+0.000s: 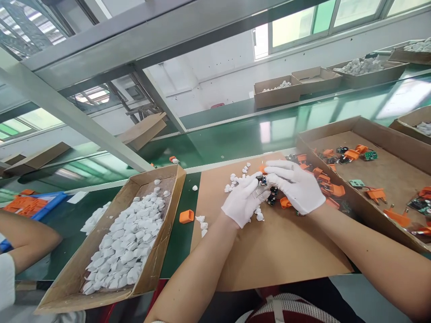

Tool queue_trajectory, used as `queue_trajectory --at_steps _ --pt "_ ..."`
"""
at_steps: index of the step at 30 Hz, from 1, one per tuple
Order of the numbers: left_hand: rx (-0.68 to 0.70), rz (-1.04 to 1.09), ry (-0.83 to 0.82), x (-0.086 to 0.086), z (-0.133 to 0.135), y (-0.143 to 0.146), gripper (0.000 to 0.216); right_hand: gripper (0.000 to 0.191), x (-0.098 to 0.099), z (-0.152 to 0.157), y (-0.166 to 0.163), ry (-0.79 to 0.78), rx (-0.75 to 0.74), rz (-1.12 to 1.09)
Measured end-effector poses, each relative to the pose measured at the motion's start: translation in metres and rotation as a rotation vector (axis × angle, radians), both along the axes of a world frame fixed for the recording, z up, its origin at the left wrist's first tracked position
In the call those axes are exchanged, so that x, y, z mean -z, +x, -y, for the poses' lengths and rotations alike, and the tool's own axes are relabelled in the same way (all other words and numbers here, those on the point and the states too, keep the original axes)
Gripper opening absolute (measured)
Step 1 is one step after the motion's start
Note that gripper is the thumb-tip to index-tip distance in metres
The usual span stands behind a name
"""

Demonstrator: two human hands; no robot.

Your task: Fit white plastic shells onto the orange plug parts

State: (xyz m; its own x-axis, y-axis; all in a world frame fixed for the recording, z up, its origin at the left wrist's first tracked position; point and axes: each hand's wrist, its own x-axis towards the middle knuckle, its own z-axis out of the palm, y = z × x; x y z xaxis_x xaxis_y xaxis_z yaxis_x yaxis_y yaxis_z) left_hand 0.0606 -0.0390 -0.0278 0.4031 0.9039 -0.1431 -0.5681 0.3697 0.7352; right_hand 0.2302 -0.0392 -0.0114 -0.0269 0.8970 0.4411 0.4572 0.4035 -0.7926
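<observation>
I hold a small dark part (261, 180) between both gloved hands, above the far half of the cardboard sheet (269, 251). My left hand (243, 201) curls its fingers closed against the part from the near side. My right hand (298, 186) lays its fingers over the part from the far side, narrowed onto it. The two white gloves touch at the fingertips. If the part carries any print, it is too small to read.

Loose white shells (235, 179) lie on the far left part of the sheet, and a few more lie just under my left wrist. A heap of orange pieces (328, 188), mixed with dark little boards, covers the sheet's far right corner, just beside my right hand.

Off the sheet's right edge and touching it stands a shallow cardboard tray (380, 130). It holds more orange plug pieces and a green circuit board (370, 155), whose markings are not legible.

Left of the sheet, on the green table (175, 242), a single orange cap (186, 216) lies near a few white shells. Further left, a long cardboard box (67, 282) is filled with white shells.

Beyond the sheet's far edge runs a green conveyor belt (235, 139). Well to the left of the sheet, another person's bare arm (23, 237) rests near a blue tray (50, 202) of orange pieces.
</observation>
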Motion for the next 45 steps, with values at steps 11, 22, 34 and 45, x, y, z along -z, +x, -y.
queue_trajectory --at_steps 11,22,34,45 --pt "-0.01 0.0 0.085 0.006 0.005 0.011 0.021 0.025 0.017 0.0 -0.021 -0.02 0.131 -0.048" --pt "-0.024 -0.094 0.13 0.002 0.005 0.009 0.026 0.035 0.02 0.0 -0.017 -0.035 0.048 -0.01" --pt "0.01 -0.071 0.162 0.002 0.004 0.008 0.029 0.037 0.011 0.004 -0.016 -0.149 0.016 0.027" --pt "-0.038 -0.158 0.103 -0.005 0.009 0.006 0.043 0.058 0.027 -0.002 -0.015 0.459 -0.028 0.503"
